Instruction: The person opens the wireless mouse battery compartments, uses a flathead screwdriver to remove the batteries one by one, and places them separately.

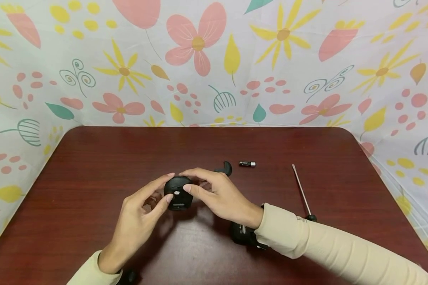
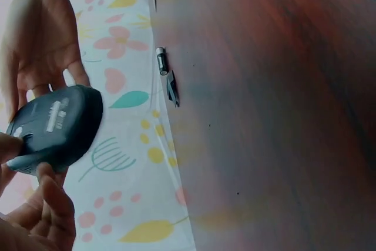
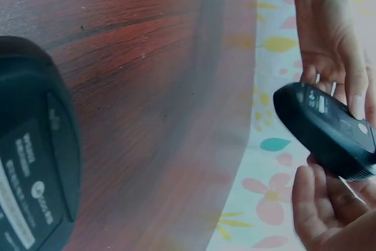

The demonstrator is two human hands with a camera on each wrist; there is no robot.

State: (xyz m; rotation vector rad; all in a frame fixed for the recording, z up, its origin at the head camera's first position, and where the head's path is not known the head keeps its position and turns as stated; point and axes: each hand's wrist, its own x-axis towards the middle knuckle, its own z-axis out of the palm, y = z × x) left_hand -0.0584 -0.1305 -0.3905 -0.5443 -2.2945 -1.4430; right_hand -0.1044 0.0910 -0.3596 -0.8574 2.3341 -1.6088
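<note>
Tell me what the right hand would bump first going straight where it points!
The black gadget, which the right hand is touching; beyond that, probably the left hand, though depth is hard to judge.

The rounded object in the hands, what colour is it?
The rounded object is black with pale markings, clearest in the left wrist view.

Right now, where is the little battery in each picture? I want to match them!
Head: the battery lies right of the middle, a bit below.
Left wrist: the battery is left of the middle, upper half.
Right wrist: not in this picture.
Shared landmark: the rounded black device, held by the left hand and right hand, shows in all three.
</note>
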